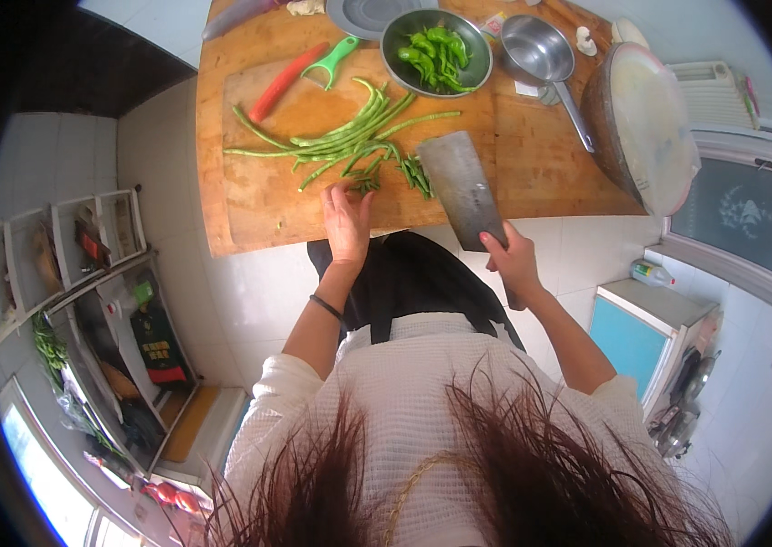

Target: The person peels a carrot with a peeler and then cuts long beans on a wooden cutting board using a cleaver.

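My right hand point(513, 261) grips the handle of a metal cleaver point(459, 184), its broad blade reaching over the wooden cutting board point(256, 212). Cut green bean pieces point(416, 176) lie just left of the blade. My left hand point(347, 222) rests at the board's near edge, fingers curled by more short bean pieces point(366, 179); whether it holds any cannot be told. Beyond it, long green beans point(351, 137) lie in a loose bundle. A peeled carrot point(288, 82) and a green-handled peeler point(332, 63) lie behind the beans.
A bowl of green peppers point(437, 55) stands at the back beside a grey plate point(375, 15). To the right are a steel saucepan point(537, 51) and a large covered round vessel point(652, 130). Shelves point(78, 239) line the left side; a low cabinet point(632, 335) stands at right.
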A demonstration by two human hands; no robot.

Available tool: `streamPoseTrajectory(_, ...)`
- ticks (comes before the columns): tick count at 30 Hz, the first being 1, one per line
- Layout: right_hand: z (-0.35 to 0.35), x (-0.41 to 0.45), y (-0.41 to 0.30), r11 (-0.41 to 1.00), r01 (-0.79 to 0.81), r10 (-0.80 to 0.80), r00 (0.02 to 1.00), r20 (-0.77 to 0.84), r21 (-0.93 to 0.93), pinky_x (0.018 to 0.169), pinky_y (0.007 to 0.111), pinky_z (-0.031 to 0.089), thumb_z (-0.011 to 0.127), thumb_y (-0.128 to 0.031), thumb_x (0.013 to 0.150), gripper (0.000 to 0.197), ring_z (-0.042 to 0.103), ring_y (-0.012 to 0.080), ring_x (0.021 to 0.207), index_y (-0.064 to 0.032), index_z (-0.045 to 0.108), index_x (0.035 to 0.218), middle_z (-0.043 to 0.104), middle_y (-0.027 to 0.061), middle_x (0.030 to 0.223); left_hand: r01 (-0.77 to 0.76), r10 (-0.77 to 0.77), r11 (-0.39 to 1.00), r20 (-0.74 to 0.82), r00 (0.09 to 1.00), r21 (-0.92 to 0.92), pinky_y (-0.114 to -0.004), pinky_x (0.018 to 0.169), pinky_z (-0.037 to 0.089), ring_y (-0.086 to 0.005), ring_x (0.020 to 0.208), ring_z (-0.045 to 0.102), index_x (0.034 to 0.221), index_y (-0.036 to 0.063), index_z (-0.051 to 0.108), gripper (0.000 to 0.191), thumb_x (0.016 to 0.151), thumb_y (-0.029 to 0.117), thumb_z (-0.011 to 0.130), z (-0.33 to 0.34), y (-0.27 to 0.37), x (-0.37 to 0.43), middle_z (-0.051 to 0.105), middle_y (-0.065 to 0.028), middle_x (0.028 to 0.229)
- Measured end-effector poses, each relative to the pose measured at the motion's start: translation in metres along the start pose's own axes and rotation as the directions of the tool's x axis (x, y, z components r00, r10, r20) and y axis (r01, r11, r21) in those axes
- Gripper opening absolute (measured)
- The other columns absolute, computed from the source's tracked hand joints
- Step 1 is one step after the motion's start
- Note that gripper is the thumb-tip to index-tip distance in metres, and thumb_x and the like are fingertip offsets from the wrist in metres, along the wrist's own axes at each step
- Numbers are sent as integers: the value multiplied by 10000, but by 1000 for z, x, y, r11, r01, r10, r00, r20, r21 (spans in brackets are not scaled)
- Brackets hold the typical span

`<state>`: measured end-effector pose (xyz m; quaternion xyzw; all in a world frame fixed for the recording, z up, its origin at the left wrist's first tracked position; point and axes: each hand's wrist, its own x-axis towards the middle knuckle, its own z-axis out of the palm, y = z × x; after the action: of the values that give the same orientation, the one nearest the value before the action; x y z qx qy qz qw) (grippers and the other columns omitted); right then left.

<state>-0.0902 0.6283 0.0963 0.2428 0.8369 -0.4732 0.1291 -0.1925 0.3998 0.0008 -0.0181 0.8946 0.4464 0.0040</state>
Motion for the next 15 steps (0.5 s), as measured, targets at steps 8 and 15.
streamPoseTrajectory(8,-11,13,40,858,-221,247,969,4,464,437,231,456,619,-221,840,223,518,88,467,-20,548,906,540,19,651,-150,149,988,26,989,46,-395,828,424,-341,933,496,1126,19,502,423,744,81,672,15,-1,-1,493,-165,1053)
streamPoseTrajectory(15,-10,15,42,817,-266,289,957,36,512,467,228,468,627,-242,838,244,533,91,492,-30,546,925,555,22,693,-375,388,909,-43,921,179,-415,800,416,-340,894,485,1047,32,555,314,745,58,635,16,6,27,509,-154,969)
